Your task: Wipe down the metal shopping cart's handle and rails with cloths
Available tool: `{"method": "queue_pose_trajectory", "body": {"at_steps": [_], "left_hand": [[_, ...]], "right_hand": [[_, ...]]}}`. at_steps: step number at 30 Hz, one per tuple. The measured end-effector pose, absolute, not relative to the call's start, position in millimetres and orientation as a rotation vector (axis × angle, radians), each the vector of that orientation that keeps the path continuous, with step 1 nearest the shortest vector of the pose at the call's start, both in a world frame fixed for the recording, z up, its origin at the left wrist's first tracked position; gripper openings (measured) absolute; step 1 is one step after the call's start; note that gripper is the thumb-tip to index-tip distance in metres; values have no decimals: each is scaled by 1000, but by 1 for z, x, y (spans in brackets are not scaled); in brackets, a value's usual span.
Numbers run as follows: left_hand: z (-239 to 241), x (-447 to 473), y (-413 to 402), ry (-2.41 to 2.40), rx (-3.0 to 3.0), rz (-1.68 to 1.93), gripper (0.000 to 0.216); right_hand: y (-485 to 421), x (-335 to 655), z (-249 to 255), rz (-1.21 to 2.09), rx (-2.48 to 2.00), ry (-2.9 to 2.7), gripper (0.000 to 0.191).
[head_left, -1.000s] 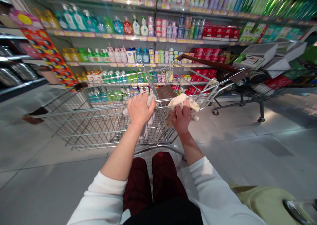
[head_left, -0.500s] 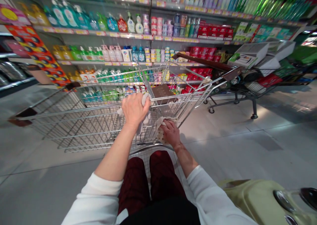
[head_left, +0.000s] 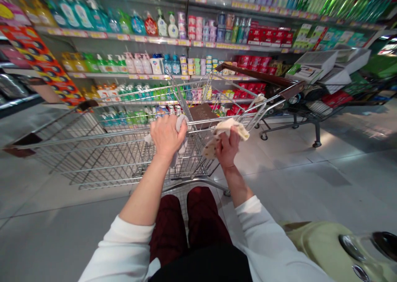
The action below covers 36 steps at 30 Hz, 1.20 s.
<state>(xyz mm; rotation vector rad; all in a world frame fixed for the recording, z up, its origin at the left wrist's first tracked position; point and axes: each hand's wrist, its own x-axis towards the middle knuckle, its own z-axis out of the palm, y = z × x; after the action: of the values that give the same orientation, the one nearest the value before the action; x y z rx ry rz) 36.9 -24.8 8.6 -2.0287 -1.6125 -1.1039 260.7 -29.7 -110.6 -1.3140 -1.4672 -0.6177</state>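
A wire shopping cart (head_left: 102,162) stands sideways in front of me, with a brown handle (head_left: 257,76) at its right end and a brown panel (head_left: 203,114) inside. My left hand (head_left: 167,135) is closed over the cart's near top rail, gripping a whitish-grey cloth (head_left: 181,143) that hangs down beside it. To its right, my right hand (head_left: 228,147) clutches a cream cloth (head_left: 232,127) with dark spots on its lower part. This cloth lies against the cart's near side, close to the top rail. The fingertips of my left hand are hidden behind the rail.
Shelves (head_left: 124,38) of pump bottles, jars and boxes line the far side. A second cart (head_left: 310,125) loaded with white boxes (head_left: 313,65) stands at the right. A pale green rounded machine or case (head_left: 328,249) sits at the lower right on the tiled floor (head_left: 310,182).
My right hand has moved up and to the right with the spotted cloth, from the lower side wires towards the top rail. My left hand has stayed at the rail.
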Motion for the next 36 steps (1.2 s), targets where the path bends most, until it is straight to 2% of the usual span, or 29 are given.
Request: {"method": "queue_pose_trajectory", "body": {"at_steps": [4,8,12,16,19,21,24,29,33,36], "left_hand": [[9,37,-25,-1612,-2025,-1095,32],[10,37,-25,-1606,-2035,-1078,32],[10,37,-26,-1609,-2026,-1073,33],[9,37,-26,-1617,-2024,-1082,33],[8,36,-25,-1607,-1999,-1070,33],[7,36,-24,-1596,-1978,-1049,34],[7,36,-24,-1589,-1979,-1051,35],[6,36,-24,-1583,-1987,-1065,34],[5,36,-22,-1563,-1960,-1017,36],[4,36,-22,-1551,-1954,-1033,36]], "right_hand": [[-44,232,-181,-519,-1407,-1586,21],[-54,228,-198,-442,-1443,-1665,24],[-59,250,-162,-494,-1317,-1651,29],[-52,281,-96,-668,-1193,-1284,28],[-35,300,-58,-667,-1302,-1175,40],[-23,305,-54,-656,-1368,-1184,43],[-14,302,-83,-666,-1440,-1217,36],[-23,285,-167,-652,-1455,-1351,19],[-38,274,-209,-568,-1477,-1482,20],[-47,272,-213,-432,-1455,-1477,21]]}}
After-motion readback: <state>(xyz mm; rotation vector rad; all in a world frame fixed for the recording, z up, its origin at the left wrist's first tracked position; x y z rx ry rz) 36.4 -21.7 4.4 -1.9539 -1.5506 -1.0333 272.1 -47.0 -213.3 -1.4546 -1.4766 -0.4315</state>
